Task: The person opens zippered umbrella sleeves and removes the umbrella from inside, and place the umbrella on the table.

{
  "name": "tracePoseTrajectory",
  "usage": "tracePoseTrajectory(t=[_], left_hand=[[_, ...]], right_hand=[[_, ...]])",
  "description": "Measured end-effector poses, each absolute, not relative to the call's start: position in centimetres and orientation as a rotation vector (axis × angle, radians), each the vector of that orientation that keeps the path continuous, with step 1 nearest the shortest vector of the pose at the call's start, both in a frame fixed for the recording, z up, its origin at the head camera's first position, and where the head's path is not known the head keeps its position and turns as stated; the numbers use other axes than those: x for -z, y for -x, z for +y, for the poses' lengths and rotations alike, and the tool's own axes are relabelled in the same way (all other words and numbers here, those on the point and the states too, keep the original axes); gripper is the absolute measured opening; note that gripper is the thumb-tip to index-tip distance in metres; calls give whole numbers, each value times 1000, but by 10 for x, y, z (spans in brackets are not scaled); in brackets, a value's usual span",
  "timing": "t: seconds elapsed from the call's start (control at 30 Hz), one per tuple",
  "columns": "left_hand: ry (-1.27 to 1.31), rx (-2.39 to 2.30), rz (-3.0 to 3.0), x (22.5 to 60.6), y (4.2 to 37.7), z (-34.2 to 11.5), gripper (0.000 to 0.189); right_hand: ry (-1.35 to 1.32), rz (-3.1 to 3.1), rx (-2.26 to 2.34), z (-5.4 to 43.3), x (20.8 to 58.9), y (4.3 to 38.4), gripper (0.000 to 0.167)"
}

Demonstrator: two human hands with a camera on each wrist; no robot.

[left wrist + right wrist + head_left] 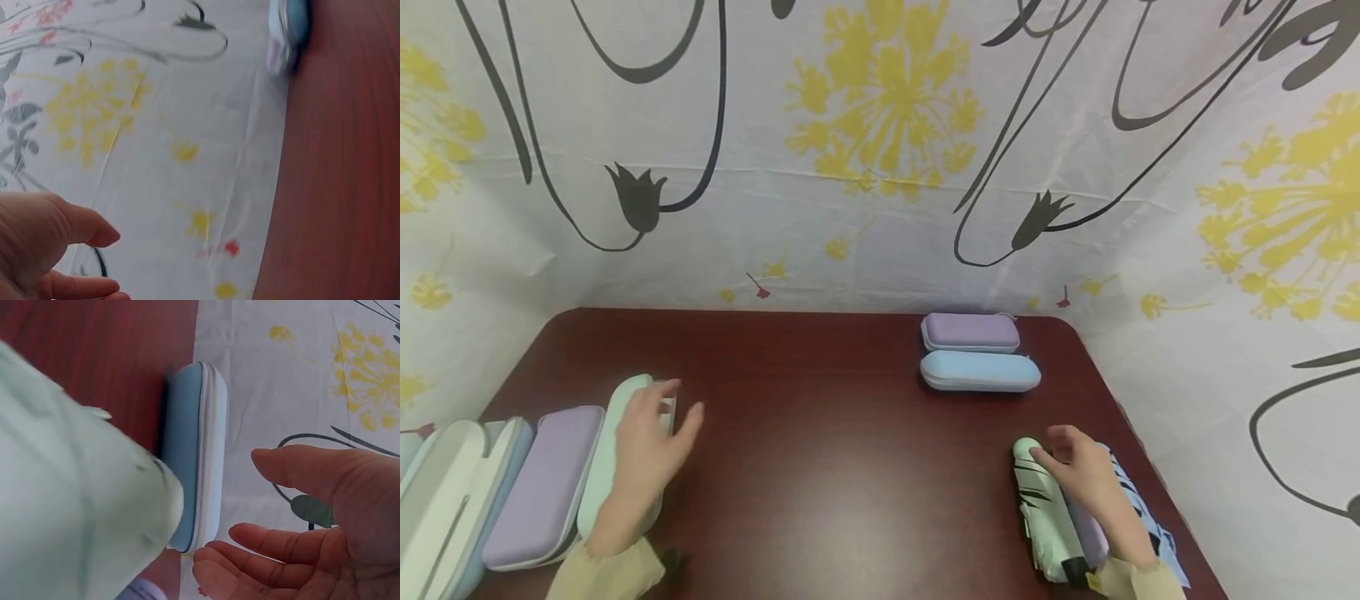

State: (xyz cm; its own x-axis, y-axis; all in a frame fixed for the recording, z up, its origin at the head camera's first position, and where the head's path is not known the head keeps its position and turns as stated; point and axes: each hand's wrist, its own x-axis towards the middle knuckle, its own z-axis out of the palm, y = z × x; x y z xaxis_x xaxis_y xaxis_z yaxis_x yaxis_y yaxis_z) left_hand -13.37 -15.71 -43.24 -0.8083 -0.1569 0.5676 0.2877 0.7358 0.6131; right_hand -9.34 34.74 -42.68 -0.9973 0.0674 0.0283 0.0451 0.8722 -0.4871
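Two hands with nothing held, over the two sides of a table

The table (820,467) shows a broad stretch of dark wood between the hands, reaching to its rounded back corners. Patterned cloth (700,283) rises behind the table's back edge and along both sides.

Over the table's left side is the left hand (651,446), thumb and fingers apart; contact with the green case (604,458) below it cannot be told. The hand hides part of that case. Further toward the table's left edge lie a purple case (546,487) and an open case (445,500) with a pale inside, side by side.

The right hand (1086,471) is over the table's right side, thumb and fingers spread. Its thumb is by the top of a green umbrella (1047,521); whether they touch cannot be told. A purple thing (1088,529), mostly hidden, lies under the hand, and a blue umbrella (1167,546) lies near the table's right edge.

At the table's back right, a second purple case (970,332) sits just behind a blue case (980,372).
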Motion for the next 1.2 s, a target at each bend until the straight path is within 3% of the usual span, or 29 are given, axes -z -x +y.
tracePoseTrajectory(t=[0.37,0.73,1.2], left_hand=[[264,1224,-2531,436,172,-91,41],[290,1636,-2603,440,211,-31,41],[317,2061,-2587,473,255,58,40]], right_hand=[[96,-2970,-785,350,422,109,46],[200,-2996,-887,364,427,141,63],[283,-2952,-1051,372,434,184,68]])
